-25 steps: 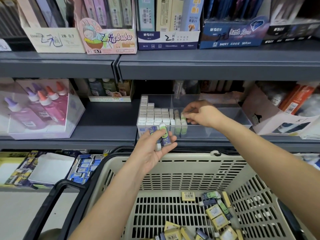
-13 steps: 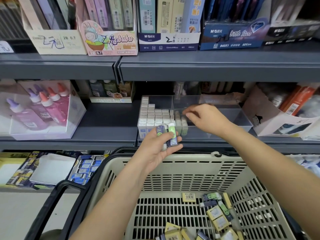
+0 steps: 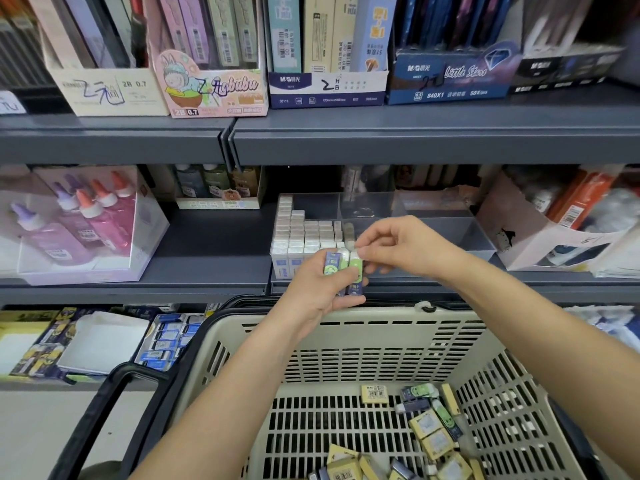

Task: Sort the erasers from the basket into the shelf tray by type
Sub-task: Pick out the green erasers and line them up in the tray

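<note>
While the left hand (image 3: 322, 289) grips a small bunch of sleeved erasers (image 3: 333, 264) upright just in front of the tray (image 3: 479, 237), the right hand (image 3: 398, 251) pinches the white top end of the green eraser (image 3: 356, 264) in that bunch between thumb and forefinger. The left thumb lies across that eraser's lower sleeve, so both hands hold it.

The tray is clear plastic with dividers. Its left compartment holds neat rows of white erasers (image 3: 304, 233) standing on end, and a few greenish ones (image 3: 349, 230) stand just right of those rows, partly hidden by the right hand. Below and in front of the tray sits the basket (image 3: 346, 344), with loose erasers (image 3: 429, 433) in yellow, green and dark blue scattered on the part of its floor farthest from the tray.

Each eraser is probably light, small and firm with a little give. The paper sleeve looks smooth and could slide off the rubber, so a pinch on the bare end, as here, seems the safer hold. The left thumb likely has to ease off, or the neighbours may tip out.
</note>
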